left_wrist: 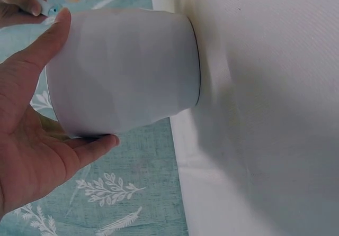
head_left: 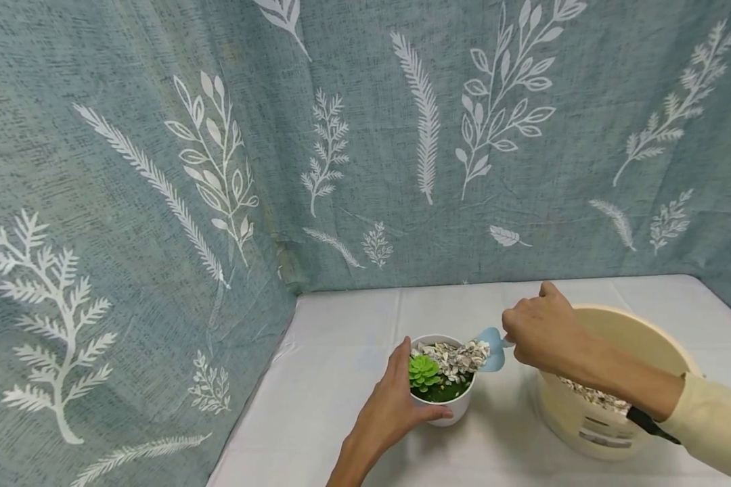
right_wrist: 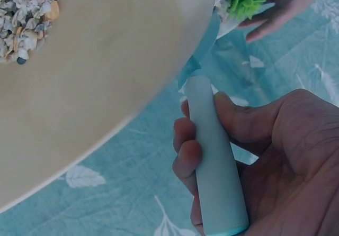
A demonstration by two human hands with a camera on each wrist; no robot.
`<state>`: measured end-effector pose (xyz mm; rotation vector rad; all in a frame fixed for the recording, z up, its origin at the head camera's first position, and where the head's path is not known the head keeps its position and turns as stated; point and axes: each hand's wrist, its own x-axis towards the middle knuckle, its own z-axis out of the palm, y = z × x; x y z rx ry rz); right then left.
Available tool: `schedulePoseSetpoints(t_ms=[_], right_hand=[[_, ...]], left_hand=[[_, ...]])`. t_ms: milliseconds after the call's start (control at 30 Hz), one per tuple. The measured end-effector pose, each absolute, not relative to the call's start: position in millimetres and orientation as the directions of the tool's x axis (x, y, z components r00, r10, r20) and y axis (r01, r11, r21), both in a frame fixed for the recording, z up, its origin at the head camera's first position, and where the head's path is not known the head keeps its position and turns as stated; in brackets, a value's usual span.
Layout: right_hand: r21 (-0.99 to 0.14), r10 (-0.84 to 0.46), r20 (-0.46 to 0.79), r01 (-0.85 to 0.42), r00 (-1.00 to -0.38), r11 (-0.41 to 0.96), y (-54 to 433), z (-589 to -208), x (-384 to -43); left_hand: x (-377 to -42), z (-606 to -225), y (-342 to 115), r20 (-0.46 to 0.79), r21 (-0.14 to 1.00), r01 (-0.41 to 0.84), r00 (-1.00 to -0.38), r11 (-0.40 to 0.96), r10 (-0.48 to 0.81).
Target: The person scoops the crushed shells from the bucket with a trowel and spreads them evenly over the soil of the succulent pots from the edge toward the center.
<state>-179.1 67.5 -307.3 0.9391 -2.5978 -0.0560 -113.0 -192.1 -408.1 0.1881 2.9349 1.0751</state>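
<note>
A small white flowerpot stands on the table, with a green succulent and crushed shells over a dark green surface inside. My left hand grips the pot from its left side. In the left wrist view, thumb and fingers span the pot's wall. My right hand holds a light blue trowel, fingers wrapped around its handle. The trowel's blade reaches over the pot's right rim, shells lying at its tip and spreading into the pot.
A large cream bucket stands right of the pot, under my right forearm. More crushed shells lie inside it. White cloth covers the table. Behind and to the left hangs a teal curtain with white leaf prints.
</note>
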Motion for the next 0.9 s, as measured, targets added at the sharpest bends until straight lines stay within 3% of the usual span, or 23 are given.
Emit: schedulePoseSetpoints(t_ms=[467, 900], right_hand=[[0.229, -0.654, 0.34, -0.615, -0.676, 0.754, 62.8, -302.6, -172.6], [0.36, -0.714, 0.414, -0.618, -0.565, 0.698, 58.9, -302.0, -166.0]], left_hand=[[-114.0, -408.9, -192.2, 0.041, 0.642, 0.12, -0.992, 0.758, 0.122], [-113.6, -410.1, -193.0, 0.051, 0.626, 0.132, -0.99, 0.769, 0.128]])
